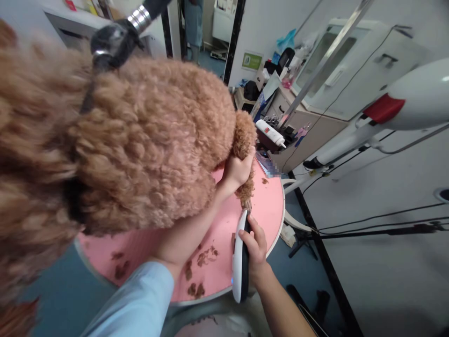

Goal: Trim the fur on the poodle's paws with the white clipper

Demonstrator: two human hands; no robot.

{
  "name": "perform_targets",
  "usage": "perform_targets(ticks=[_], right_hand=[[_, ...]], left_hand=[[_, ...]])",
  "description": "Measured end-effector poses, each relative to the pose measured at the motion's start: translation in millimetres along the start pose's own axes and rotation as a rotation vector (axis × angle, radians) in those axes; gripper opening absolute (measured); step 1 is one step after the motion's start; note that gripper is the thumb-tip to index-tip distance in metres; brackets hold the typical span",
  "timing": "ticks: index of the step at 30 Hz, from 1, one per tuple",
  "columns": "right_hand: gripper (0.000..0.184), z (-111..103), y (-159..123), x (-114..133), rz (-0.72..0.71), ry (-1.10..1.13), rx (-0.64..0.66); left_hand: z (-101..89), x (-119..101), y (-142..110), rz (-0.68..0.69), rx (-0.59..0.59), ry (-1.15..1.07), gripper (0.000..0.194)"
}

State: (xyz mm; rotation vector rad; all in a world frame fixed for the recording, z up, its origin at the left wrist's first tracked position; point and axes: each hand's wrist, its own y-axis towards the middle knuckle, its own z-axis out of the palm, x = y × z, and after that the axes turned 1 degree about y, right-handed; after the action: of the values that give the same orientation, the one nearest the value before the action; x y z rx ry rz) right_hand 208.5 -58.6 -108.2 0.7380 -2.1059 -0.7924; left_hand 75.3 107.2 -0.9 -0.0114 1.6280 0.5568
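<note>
A curly brown dog (154,140) fills the left half of the view, standing on a round pink table (224,262). Reaching under its body, my left hand (241,168) is closed around the dog's leg (244,133). The paw (247,204) shows below that hand, over the tabletop. My right hand (255,243) grips a white and black hair clipper (240,267), held upright with its head at the paw. A black strap (74,201) circles the front of the dog.
Cut tufts of brown fur (206,256) lie on the pink tabletop. A black clamp (114,42) on an arm hangs above the dog. Past the table's far side are a white bottle (271,133), scissors and a cabinet (308,126). A white lamp-like arm (414,100) juts in from the right.
</note>
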Motion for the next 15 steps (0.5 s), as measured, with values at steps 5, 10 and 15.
perform_targets(ticks=[5, 10, 15], right_hand=[[0.057, -4, -4, 1, -0.004, 0.038, 0.007], [0.062, 1, -7, 1, 0.037, 0.020, -0.052], [0.072, 6, 7, 10, -0.004, 0.019, -0.195]], left_hand=[[0.3, 0, 1, 0.017, -0.005, -0.006, 0.035], [0.8, 1, 1, -0.022, -0.004, -0.014, 0.040], [1.8, 1, 1, -0.047, -0.010, -0.018, 0.040]])
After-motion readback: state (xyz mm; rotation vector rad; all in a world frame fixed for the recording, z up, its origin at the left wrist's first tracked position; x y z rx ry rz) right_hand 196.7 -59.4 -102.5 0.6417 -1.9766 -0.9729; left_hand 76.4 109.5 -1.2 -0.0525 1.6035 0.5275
